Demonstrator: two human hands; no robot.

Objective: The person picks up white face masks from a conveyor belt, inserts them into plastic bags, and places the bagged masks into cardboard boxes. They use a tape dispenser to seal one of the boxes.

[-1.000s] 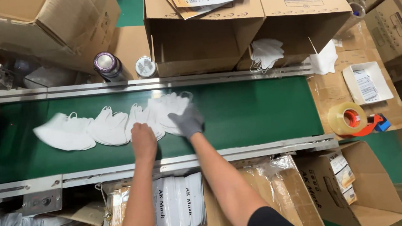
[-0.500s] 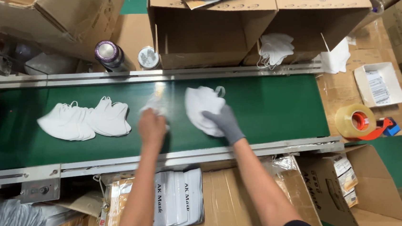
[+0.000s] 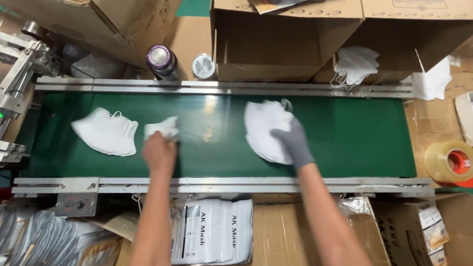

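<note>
Spread wider since a moment ago, bare left hand (image 3: 159,151) clutches one white mask (image 3: 163,127); gloved right hand (image 3: 292,142) presses the mask stack (image 3: 261,131) at three o'clock on the green conveyor belt (image 3: 349,135). Sorting underway; next likely separating another mask.

Under your hands the belt (image 3: 349,135) is smooth green rubber with a faint sheen, framed by brushed metal rails (image 3: 240,183). The masks (image 3: 264,131) you press look soft, matt white cloth. Your right hand (image 3: 292,142) wears a grey knit glove. The boxes (image 3: 296,38) are rough brown cardboard; the tape roll (image 3: 451,161) is glossy.
</note>
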